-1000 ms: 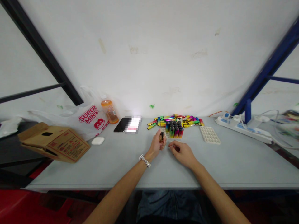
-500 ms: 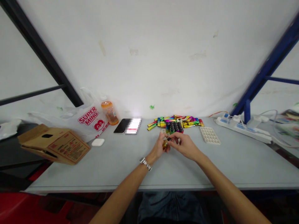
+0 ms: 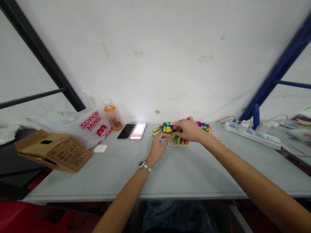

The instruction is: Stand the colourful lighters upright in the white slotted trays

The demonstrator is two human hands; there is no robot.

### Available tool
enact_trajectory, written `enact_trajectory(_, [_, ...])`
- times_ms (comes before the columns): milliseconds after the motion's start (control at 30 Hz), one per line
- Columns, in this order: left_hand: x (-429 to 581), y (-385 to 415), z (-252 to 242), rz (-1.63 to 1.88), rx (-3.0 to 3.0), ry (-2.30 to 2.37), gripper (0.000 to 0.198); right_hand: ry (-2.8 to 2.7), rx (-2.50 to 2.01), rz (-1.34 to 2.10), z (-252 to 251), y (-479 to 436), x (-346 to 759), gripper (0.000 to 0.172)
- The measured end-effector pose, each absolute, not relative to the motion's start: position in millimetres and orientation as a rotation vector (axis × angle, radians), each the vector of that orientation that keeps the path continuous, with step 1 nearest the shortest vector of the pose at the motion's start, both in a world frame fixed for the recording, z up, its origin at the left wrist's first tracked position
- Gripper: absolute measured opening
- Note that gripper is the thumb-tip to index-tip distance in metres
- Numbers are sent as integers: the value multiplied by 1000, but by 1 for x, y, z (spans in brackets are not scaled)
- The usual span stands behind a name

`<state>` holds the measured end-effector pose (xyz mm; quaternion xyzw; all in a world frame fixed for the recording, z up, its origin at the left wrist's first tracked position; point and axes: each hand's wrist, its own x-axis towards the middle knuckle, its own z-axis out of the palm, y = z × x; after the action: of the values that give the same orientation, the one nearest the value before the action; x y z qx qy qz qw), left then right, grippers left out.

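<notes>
Right hand [image 3: 188, 129] over tray [image 3: 171, 141] of upright lighters [image 3: 178, 140]; I can't tell if it grips one. Left hand [image 3: 158, 148] apart, fingers loosely open, left of tray. Far left, bottle [image 3: 113, 117] holds orange liquid.

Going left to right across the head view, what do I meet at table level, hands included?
Cardboard box, small white object, orange bottle, dark flat device, left hand, right hand, pale tray on the right, white power strip.

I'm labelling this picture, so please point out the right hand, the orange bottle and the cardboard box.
Right hand [image 3: 190, 130], head view, back of the hand.
Orange bottle [image 3: 113, 117], head view, middle of its side.
Cardboard box [image 3: 60, 152], head view, printed panel.
</notes>
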<state>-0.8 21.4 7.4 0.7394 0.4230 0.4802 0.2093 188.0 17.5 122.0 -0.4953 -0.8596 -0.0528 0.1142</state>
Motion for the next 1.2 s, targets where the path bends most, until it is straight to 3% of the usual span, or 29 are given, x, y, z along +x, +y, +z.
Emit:
enact_trajectory(200, [0, 27, -1, 1269, 2202, 1212, 9, -2629, -1486, -365, 109, 26, 179, 19])
enact_trajectory(1000, [5, 29, -3, 1211, 2312, 1233, 16, -2339, -1476, -413, 75, -1, 178, 31])
enact_trajectory(1200, [-15, 37, 3, 1189, 2299, 1516, 15, -2296, -1455, -383, 66, -3, 182, 34])
